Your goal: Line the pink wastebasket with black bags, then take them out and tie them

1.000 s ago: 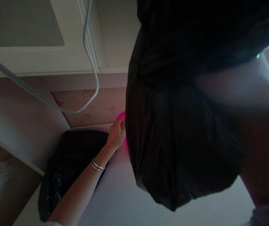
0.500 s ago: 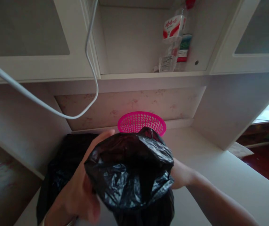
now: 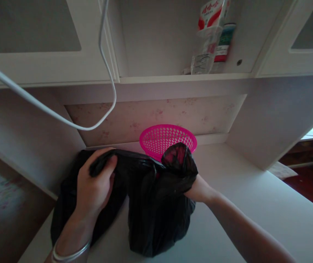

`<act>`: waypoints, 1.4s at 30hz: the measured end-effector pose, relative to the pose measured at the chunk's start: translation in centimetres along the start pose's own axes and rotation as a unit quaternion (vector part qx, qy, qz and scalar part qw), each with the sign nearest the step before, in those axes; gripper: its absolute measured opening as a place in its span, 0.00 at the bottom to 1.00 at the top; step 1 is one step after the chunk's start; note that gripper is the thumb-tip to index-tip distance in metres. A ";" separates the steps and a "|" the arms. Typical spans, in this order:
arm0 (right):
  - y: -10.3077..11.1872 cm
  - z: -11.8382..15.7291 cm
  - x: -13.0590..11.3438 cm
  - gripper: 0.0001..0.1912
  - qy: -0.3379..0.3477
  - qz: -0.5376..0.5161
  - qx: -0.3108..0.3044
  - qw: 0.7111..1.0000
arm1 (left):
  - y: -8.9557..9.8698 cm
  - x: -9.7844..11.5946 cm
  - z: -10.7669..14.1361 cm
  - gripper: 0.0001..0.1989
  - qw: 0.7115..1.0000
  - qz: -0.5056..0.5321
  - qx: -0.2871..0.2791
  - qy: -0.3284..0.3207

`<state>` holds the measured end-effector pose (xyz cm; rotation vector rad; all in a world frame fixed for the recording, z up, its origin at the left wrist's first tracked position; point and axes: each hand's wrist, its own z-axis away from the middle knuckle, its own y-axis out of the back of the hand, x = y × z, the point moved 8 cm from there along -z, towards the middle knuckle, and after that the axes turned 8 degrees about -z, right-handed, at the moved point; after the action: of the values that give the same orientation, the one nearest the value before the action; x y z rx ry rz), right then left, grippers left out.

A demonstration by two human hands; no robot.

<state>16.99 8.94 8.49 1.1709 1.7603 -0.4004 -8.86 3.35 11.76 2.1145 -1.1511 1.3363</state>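
Note:
A black plastic bag (image 3: 159, 212) hangs between my two hands, its rim stretched sideways and its lower part bulging over the white surface. My left hand (image 3: 94, 182) pinches the rim's left end between thumb and fingers. At the other end, my right hand (image 3: 198, 188) grips the bag near the top, its fingers mostly hidden by the plastic. Behind the bag stands a pink mesh basket (image 3: 156, 137), partly covered by it. A second black mass, which looks like another plastic bag (image 3: 65, 208), lies behind my left wrist.
The white tabletop (image 3: 227, 175) runs beneath open shelving. Clear plastic bottles (image 3: 204, 54) stand on the shelf above. A white cable (image 3: 60, 126) loops down at the left, close to the camera. Side panels (image 3: 277, 117) bound the recess.
The bag's mouth, wide and facing me before, is now lower and drawn out sideways. My left hand has moved up and taken hold of the rim. The view has tilted slightly down.

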 end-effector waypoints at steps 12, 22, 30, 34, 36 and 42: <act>11.7 8.3 4.6 0.12 -0.056 -0.257 0.399 0.879 | 2.7 -6.4 -3.7 0.06 0.971 0.178 0.001 0.160; 14.1 9.1 3.1 0.10 0.030 -0.250 0.402 0.880 | 4.6 -8.1 -5.2 0.17 0.954 0.275 0.009 0.120; 9.4 9.5 8.4 0.62 -0.032 -0.250 0.163 0.954 | 0.5 -10.8 0.7 0.52 0.942 0.214 -0.221 0.133; 7.5 8.0 8.7 0.56 -0.053 -0.220 0.078 0.971 | -3.9 -11.3 2.4 0.51 0.914 0.167 -0.357 0.100; 7.0 6.8 7.3 0.37 -0.031 -0.202 0.078 0.976 | -5.5 -11.2 2.5 0.35 0.913 0.165 -0.360 0.099; 2.8 4.9 6.0 0.15 -0.105 -0.356 0.093 0.924 | -8.9 -10.6 6.2 0.18 0.894 0.197 -0.312 0.253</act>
<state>21.41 10.16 1.62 0.5364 1.9396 -1.1006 -0.49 8.93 0.47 1.0347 -1.5434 1.3227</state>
